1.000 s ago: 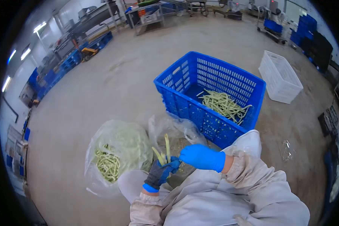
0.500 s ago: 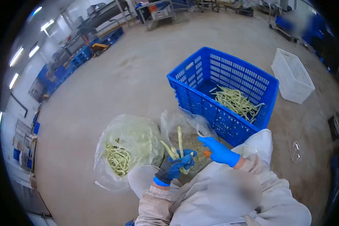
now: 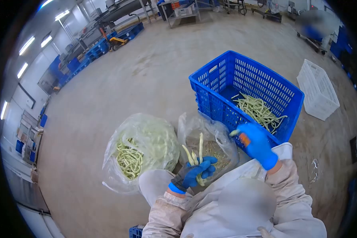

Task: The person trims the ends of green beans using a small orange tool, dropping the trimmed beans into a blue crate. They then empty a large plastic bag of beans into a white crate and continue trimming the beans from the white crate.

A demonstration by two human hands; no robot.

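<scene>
Left hand (image 3: 195,173), lower centre, grips a loose bundle of beans (image 3: 196,158) above a bag (image 3: 210,137); they could slip. Right hand (image 3: 256,142), apparently pinching one bean (image 3: 235,132) beside the blue crate (image 3: 248,93), may miss it.

Single head-worn fisheye view, forward and down, close over the lap.

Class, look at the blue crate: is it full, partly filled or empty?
Partly filled. The blue crate holds a low pile of beans; its walls rise bare above them.
</scene>
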